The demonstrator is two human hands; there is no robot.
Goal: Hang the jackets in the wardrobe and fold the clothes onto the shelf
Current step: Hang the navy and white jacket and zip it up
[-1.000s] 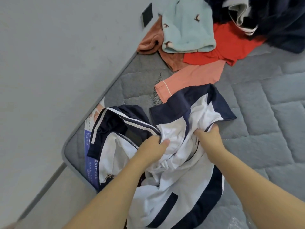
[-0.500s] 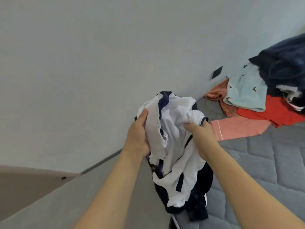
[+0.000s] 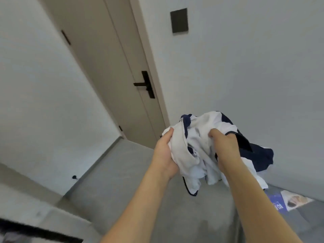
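Two bare arms reach forward, holding a crumpled white and navy blue fabric jacket [image 3: 201, 148] in the air in front of the body. The left hand [image 3: 164, 153] is closed on the jacket's white left edge; the right hand [image 3: 226, 148] is closed on bunched white cloth at its middle, with navy folds hanging off to the right. Beyond the jacket stands a closed beige door [image 3: 112, 71] with a black lever handle [image 3: 144, 84], set between pale grey walls. A black rectangular wall panel [image 3: 179, 20] sits high to the door's right. Grey floor [image 3: 122, 172] lies below. A blue and white printed label [image 3: 287, 201] shows at lower right.
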